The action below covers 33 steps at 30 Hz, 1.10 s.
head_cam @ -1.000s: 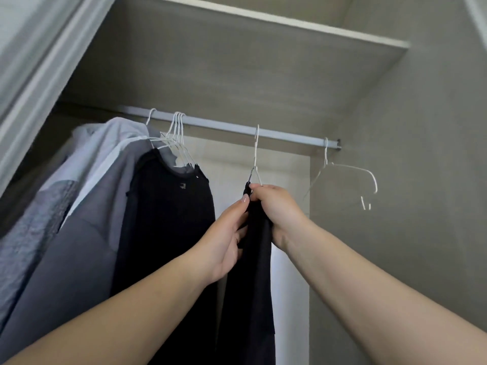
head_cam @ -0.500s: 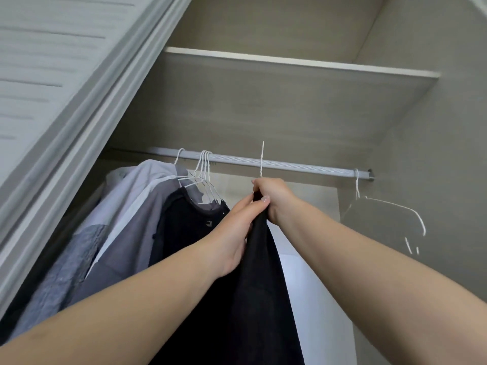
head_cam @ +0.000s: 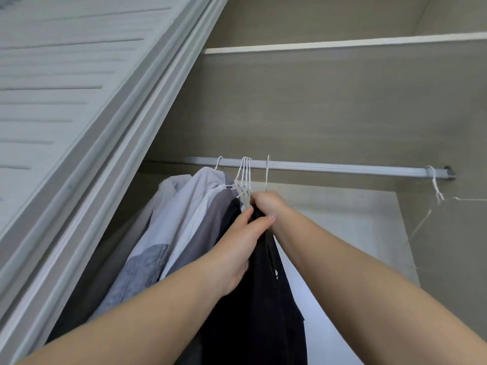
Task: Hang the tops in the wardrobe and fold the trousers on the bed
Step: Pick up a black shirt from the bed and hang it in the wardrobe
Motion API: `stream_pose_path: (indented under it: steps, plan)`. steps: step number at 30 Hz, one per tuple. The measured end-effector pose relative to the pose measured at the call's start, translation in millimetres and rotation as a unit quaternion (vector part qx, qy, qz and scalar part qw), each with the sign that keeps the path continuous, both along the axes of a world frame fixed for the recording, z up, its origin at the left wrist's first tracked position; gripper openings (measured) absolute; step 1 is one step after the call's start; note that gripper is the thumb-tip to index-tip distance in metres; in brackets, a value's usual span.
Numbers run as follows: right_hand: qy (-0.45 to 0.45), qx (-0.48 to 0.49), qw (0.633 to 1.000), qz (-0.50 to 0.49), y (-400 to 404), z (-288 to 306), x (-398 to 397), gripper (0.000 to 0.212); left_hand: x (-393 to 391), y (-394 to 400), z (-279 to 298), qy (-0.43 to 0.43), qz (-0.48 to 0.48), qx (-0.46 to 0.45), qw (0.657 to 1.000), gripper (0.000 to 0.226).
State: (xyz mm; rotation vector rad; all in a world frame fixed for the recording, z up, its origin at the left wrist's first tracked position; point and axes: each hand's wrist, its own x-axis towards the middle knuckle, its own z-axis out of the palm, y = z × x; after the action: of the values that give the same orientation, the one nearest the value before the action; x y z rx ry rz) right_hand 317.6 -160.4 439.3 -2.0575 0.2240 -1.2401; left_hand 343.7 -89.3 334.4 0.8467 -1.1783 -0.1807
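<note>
Both arms raised into the wardrobe, hands meeting just below the rail; right hand clamped in a fist round the neck of a black top, directly under a white wire hanger hook set over the rail; left hand curled on the same black fabric just beneath, thumb and forefinger pinching the cloth, grip closed on it; black top hanging straight down between the forearms, a small pale mark showing on its front; to the left, touching it, a packed row of hung tops in pale grey, white, mid grey and black on a cluster of white hooks; far right of the rail, well apart, a bare wire hanger; above, a shelf edge; at left, the slatted wardrobe door.
</note>
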Motion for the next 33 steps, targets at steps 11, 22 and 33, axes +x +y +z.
stream_pose_path:
  steps: [11,22,33]
  plan:
    - [-0.066,0.015,0.990,0.126,-6,-30,37,0.016,17,6,-7,0.004,0.139,-0.036,0.990,0.068]
    - [-0.133,0.003,0.954,0.269,-13,-118,-11,0.054,-7,47,-57,-0.109,0.306,-0.011,0.946,0.069]
    - [-0.071,0.031,0.911,0.406,49,-211,-89,0.023,-111,143,-131,-0.145,0.423,0.037,0.894,0.078]
